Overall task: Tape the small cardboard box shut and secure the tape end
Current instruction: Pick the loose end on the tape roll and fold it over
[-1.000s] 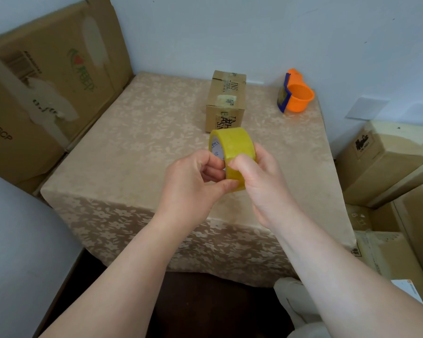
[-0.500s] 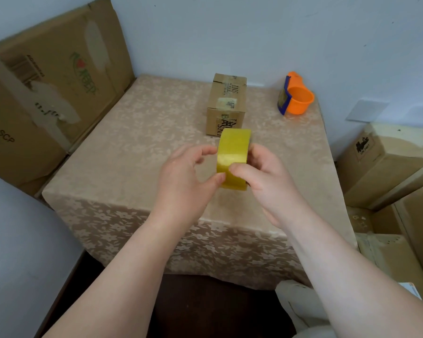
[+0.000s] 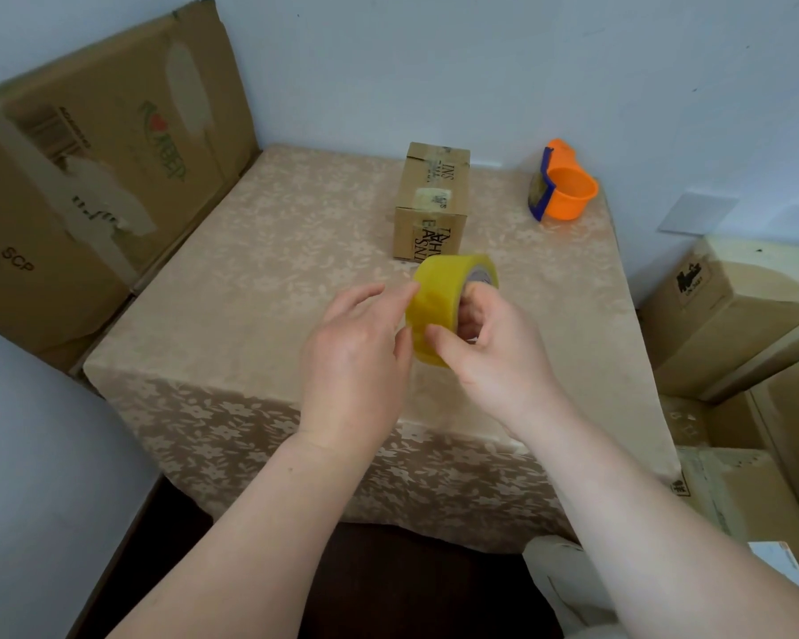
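A yellow roll of tape (image 3: 439, 297) is held above the middle of the table. My right hand (image 3: 490, 357) grips it, fingers through the core and thumb on the outer face. My left hand (image 3: 356, 352) is beside it with fingers spread, its fingertips touching the roll's left face. The small cardboard box (image 3: 432, 202) stands on the table beyond the roll, closed, with old tape strips and black lettering on it. Neither hand touches the box.
An orange tape dispenser (image 3: 561, 189) sits at the table's (image 3: 231, 288) far right corner. A big cardboard box (image 3: 88, 168) leans against the wall on the left. Several cardboard boxes (image 3: 734, 315) are stacked to the right of the table.
The roll has turned in my hands, so its core now faces right. My left hand's fingers have opened and slid over the roll's face.
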`<action>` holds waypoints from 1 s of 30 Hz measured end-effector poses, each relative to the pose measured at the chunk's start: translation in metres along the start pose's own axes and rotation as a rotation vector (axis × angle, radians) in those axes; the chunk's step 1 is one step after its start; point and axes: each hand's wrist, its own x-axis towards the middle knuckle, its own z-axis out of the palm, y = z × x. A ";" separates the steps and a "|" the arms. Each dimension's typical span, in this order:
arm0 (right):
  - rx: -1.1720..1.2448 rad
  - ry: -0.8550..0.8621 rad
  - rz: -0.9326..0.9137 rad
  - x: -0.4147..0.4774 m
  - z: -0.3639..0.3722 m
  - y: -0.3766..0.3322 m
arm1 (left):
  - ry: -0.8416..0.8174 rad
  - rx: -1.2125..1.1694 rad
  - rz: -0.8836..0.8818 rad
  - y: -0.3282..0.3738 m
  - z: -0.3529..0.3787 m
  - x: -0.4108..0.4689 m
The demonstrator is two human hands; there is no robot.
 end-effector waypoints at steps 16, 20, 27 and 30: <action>0.244 -0.023 0.176 -0.003 -0.004 -0.009 | -0.169 -0.657 -0.514 0.009 0.000 0.009; 0.355 -0.006 0.234 -0.004 -0.008 -0.010 | -0.354 -0.727 -0.508 0.004 -0.005 0.012; 0.339 -0.090 0.177 -0.007 -0.004 -0.014 | -0.607 -0.936 -0.656 -0.005 -0.014 0.017; 0.338 -0.126 0.168 -0.007 -0.007 -0.015 | -0.660 -0.968 -0.699 -0.014 -0.015 0.018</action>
